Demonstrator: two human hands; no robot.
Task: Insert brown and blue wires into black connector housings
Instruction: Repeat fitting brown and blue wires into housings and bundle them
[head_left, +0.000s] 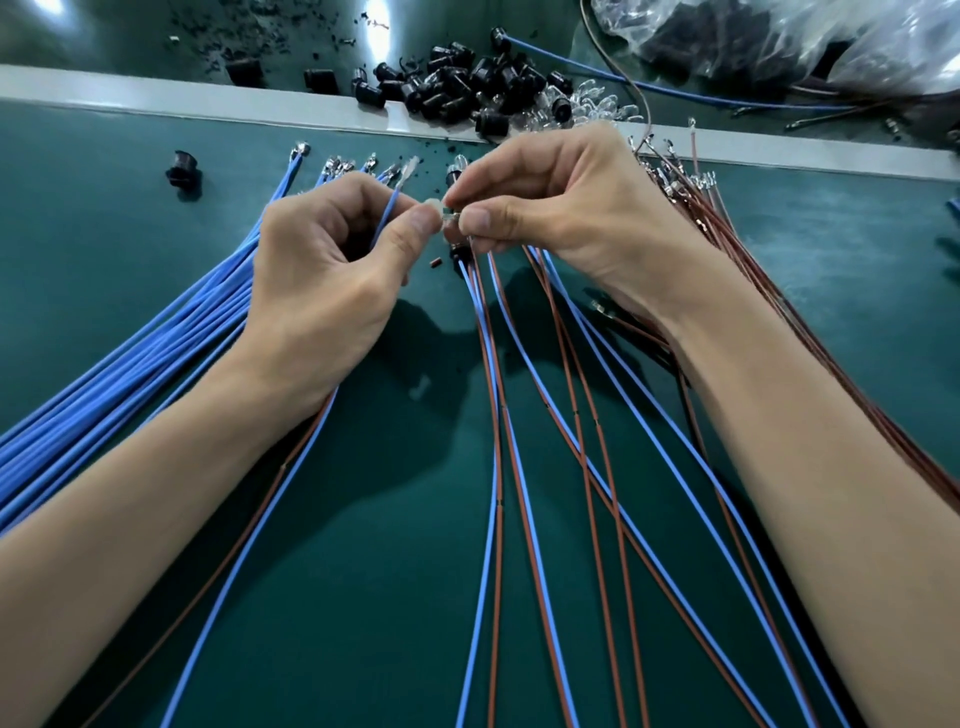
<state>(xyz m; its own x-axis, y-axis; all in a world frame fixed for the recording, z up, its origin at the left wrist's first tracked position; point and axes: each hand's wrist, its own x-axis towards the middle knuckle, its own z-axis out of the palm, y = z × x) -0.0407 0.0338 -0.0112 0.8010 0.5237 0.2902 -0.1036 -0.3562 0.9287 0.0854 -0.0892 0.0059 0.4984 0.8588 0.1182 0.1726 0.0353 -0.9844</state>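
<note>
Blue insulated wire (387, 215) with a silvery metal terminal at its tip, gripped in the curled fingers of the left hand (332, 270), held above the middle of the dark green tabletop (363, 545), terminal end pointing up and away past the thumb. Right hand (561, 208) just beside it, thumb and forefinger pinching a small clear piece (451, 215), too blurred to name; both thumb tips nearly touching over it. Directly beneath the fingertips, a dark part (460, 253), mostly hidden; cannot tell whether a housing. Paired blue and brown wires (498, 415) fanning out from below the hands toward the near edge. Thick bundle of loose blue wires (156, 353) on the left, passing under the left forearm, metal terminals lined up near a pale strip (208, 98) running across the tabletop. Bundle of loose brown wires (727, 223) on the right, under the right forearm. Heap of small round black connector housings (467, 78) on and beyond the strip, with small clear bulbs (597, 106) just beside. Lone black housing (183, 169) well apart at far left. Tiny brown fragment (435, 263) on the tabletop below the left thumb. Crumpled clear plastic bag (779, 36) at the far right corner.
</note>
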